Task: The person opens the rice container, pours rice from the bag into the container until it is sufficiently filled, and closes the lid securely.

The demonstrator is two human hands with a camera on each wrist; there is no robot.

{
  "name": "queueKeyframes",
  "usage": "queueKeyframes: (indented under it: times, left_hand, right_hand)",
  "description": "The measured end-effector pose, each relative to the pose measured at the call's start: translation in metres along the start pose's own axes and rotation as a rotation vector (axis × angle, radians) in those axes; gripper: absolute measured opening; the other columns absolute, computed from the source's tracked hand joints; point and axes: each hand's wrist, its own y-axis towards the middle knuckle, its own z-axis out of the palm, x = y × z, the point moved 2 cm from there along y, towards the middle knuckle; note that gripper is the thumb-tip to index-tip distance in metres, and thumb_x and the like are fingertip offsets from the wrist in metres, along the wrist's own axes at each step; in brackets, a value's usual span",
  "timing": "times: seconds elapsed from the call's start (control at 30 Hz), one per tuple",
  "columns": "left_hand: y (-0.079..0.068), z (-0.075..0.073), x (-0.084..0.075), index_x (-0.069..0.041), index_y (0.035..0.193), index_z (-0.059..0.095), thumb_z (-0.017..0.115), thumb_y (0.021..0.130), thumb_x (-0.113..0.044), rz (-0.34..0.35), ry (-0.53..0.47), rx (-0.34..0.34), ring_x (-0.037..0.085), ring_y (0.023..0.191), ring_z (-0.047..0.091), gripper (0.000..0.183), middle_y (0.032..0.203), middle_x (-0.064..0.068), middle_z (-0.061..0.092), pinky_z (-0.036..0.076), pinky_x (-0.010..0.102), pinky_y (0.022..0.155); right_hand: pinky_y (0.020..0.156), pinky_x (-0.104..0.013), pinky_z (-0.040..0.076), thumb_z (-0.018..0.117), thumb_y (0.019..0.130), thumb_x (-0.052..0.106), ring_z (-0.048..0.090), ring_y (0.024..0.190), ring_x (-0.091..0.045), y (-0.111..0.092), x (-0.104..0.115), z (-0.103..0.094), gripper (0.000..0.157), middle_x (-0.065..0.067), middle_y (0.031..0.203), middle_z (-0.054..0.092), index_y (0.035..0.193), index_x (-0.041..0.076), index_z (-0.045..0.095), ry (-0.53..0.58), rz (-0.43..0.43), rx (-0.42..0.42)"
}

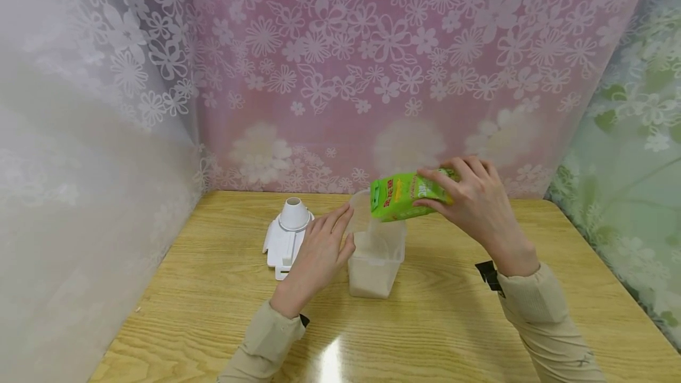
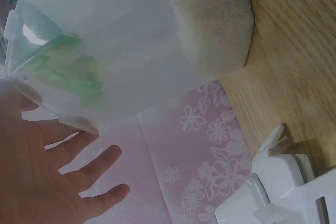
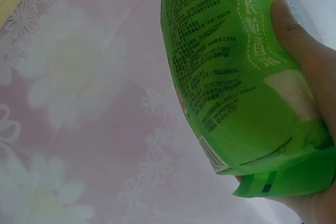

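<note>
My right hand (image 1: 473, 203) grips a green printed bag of rice (image 1: 407, 195), tilted with its mouth end to the left over a clear plastic container (image 1: 391, 247). Rice (image 2: 210, 30) fills the lower part of the container, and a pale stream falls from the bag. Fingers of my left hand (image 1: 321, 247) lie fairly straight along the container's left rim and touch it; in the left wrist view they are spread. From the right wrist view, the thumb and palm hold the bag near its bottom end; the other fingers are mostly hidden.
A white plastic piece with a cone-shaped spout (image 1: 294, 216) lies on the wooden table (image 1: 213, 288), left of the container and partly behind the left hand. Flower-patterned curtains (image 1: 330, 75) hang behind and on both sides of the table.
</note>
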Motion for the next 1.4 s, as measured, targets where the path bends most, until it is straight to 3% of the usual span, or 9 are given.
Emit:
queueKeyframes:
  times: [0.8, 1.4]
  left_hand:
    - [-0.0007, 0.0006, -0.0006, -0.003, 0.15, 0.047, 0.043, 0.105, -0.025, 0.005, -0.001, -0.005, 0.034, 0.136, 0.048, 0.05, 0.157, 0.009, 0.044, 0.035, 0.055, 0.113]
    - [-0.0014, -0.0011, -0.0019, -0.004, 0.151, 0.046, 0.044, 0.105, -0.025, 0.007, -0.006, -0.006, 0.034, 0.136, 0.048, 0.05, 0.158, 0.009, 0.043, 0.035, 0.054, 0.114]
  right_hand:
    - [0.077, -0.06, 0.046, 0.039, 0.096, 0.069, 0.056, 0.089, -0.042, 0.0006, 0.0018, -0.0057, 0.065, -0.017, 0.1, 0.065, 0.118, 0.019, 0.074, -0.009, -0.01, -0.013]
    - [0.077, -0.059, 0.045, 0.05, 0.094, 0.066, 0.057, 0.088, -0.042, -0.0006, 0.0053, -0.0095, 0.058, -0.016, 0.101, 0.065, 0.12, 0.02, 0.074, 0.003, -0.033, -0.024]
